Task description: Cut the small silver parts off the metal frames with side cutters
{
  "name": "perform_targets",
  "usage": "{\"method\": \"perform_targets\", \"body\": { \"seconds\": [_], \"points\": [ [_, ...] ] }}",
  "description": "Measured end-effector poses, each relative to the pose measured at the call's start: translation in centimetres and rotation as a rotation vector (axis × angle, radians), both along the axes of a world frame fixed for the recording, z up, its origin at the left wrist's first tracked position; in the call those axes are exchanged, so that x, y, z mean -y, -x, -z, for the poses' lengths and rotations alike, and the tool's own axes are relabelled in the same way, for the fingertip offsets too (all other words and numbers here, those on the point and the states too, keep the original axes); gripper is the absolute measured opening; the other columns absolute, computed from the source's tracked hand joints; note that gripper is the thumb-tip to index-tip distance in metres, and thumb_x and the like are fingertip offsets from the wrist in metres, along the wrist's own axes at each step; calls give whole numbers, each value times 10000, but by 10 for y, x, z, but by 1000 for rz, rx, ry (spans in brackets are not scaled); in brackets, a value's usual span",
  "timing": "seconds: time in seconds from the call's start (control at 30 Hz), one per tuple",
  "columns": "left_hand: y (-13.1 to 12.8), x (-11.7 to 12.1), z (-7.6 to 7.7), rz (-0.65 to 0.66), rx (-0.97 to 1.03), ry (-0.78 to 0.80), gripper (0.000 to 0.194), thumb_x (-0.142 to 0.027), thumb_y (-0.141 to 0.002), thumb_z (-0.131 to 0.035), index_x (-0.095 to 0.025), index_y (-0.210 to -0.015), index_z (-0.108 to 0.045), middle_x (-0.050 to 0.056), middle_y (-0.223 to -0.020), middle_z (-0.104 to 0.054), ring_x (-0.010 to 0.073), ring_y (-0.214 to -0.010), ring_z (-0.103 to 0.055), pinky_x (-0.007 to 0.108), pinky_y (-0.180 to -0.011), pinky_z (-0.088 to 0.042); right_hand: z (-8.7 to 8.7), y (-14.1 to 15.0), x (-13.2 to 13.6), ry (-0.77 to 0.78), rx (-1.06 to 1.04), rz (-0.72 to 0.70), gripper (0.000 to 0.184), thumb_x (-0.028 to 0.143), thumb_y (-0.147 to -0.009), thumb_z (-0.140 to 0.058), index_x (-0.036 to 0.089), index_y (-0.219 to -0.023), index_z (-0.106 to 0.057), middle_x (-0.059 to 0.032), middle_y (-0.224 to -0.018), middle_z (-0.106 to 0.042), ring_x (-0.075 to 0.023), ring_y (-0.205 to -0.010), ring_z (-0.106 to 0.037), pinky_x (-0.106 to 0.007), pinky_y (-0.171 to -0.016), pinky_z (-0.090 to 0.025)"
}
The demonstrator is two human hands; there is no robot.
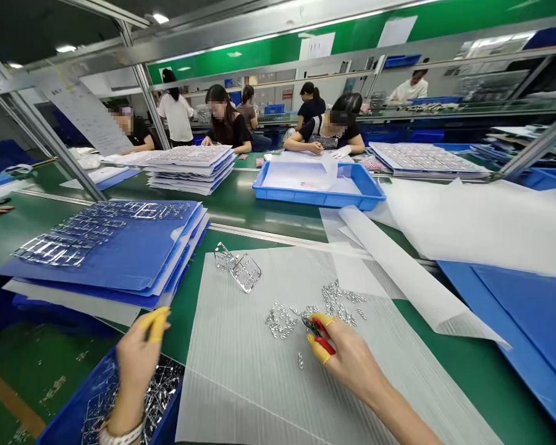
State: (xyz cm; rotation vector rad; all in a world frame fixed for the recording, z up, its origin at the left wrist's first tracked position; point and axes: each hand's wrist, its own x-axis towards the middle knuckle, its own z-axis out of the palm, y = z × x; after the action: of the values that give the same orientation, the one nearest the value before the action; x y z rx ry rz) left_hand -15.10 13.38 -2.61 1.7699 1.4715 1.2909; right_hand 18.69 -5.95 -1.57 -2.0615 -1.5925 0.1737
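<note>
My right hand (347,349), with yellow finger covers, grips a pair of red-handled nippers (322,337). The nippers' jaws point left, at the edge of a loose spread of small shiny silver pieces (333,300). One or two such pieces (300,360) lie apart, nearer to me. Two joined chrome-like part frames (245,272) rest on the white sheet (241,346), one tilted up. Over a blue bin (69,398) of silver frame scraps (164,386) is my left hand (139,358). Its yellow-covered fingertips come together, with nothing visible between them.
Left of the sheet is a stack of blue and white boards (134,247) topped with silver frames (55,250). Behind stand a blue tray (315,198) and another layered stack (189,167). Rolled white sheeting (417,284) and blue boards (528,321) lie right. Several people sit across the bench.
</note>
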Motion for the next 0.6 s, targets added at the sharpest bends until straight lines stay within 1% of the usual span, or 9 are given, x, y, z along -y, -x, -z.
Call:
{"method": "perform_targets", "body": {
  "seconds": [0.03,0.1,0.17,0.23,0.33,0.43,0.53,0.6],
  "points": [
    [-27,-1,-4,117,15,63,264,-376,-661,-669,-250,-888,-715,32,-892,-712,225,-762,-635,350,-771,-473,1,0,1,-51,16,-44,274,280,-835,-469,210,-1093,-531,-64,-926,-642,-216,-849,-599,-356,-728,-472],
    [-75,-5,-7,208,98,140,272,-366,-603,-717,-245,-846,-718,49,-833,-709,218,-694,-613,338,-710,-465,4,-1,5,-114,49,-122,334,281,-854,-480,225,-1183,-491,-83,-992,-631,-229,-911,-584,-393,-788,-467],
    [-113,-11,-6,229,118,180,263,-353,-574,-739,-241,-811,-716,50,-748,-697,215,-649,-594,343,-696,-448,7,-6,12,-113,65,-154,357,290,-867,-487,232,-1218,-476,-89,-983,-628,-239,-925,-580,-408,-798,-470],
    [-140,-17,-1,221,108,188,248,-346,-564,-746,-239,-785,-709,48,-713,-689,220,-650,-590,354,-711,-434,9,-11,22,-79,54,-149,361,300,-869,-496,234,-1224,-481,-89,-969,-627,-238,-912,-586,-403,-786,-480],
    [-163,-23,8,214,91,203,197,-341,-576,-732,-235,-738,-694,44,-684,-680,226,-669,-596,359,-726,-426,8,-21,37,-33,20,-105,376,318,-856,-521,227,-1220,-497,-87,-973,-626,-233,-895,-593,-390,-763,-491],
    [-172,-23,13,235,101,234,155,-345,-621,-690,-222,-715,-677,34,-668,-674,210,-657,-596,340,-709,-436,4,-29,45,-29,-50,-40,359,338,-848,-524,215,-1186,-518,-80,-940,-634,-230,-887,-596,-385,-760,-490],
    [-177,-15,11,297,146,272,189,-356,-669,-648,-202,-776,-671,34,-713,-686,192,-650,-602,319,-685,-456,0,-35,41,-45,-213,34,323,346,-851,-505,219,-1147,-523,-67,-938,-642,-206,-836,-603,-365,-742,-496],
    [-179,-4,5,357,184,298,213,-359,-686,-643,-196,-821,-671,41,-750,-693,189,-650,-609,318,-681,-470,-5,-38,33,-80,-345,86,309,342,-844,-501,215,-1124,-524,-60,-949,-640,-184,-778,-604,-344,-712,-504]
  ]
}}
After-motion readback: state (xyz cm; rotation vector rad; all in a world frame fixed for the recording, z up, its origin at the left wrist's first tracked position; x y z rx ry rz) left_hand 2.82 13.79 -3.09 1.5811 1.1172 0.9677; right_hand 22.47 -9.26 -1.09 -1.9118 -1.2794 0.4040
